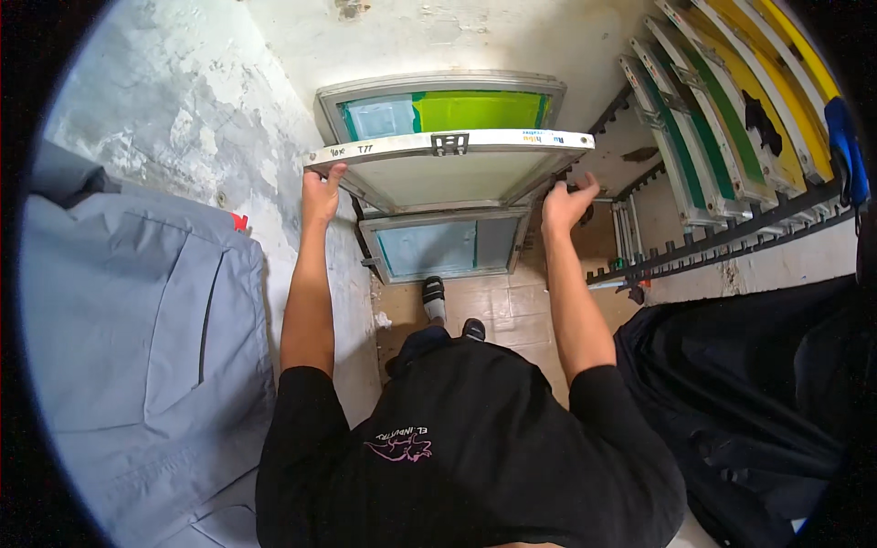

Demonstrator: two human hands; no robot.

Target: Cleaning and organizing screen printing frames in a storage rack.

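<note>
Big metal frame (449, 146) held up by both sides — left hand (320, 194) clenched on its corner, right hand (565, 205) clenched on its edge, more frames (438, 245) stood behind against the wall (475, 36).

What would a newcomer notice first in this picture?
The eye goes first to the large metal-framed screen held up in the middle, with the left hand gripping its left corner and the right hand its right side. Behind and below it, two more screens with green and pale blue mesh lean against the white wall. At upper right, a rack holds a row of green and yellow screens.
</note>
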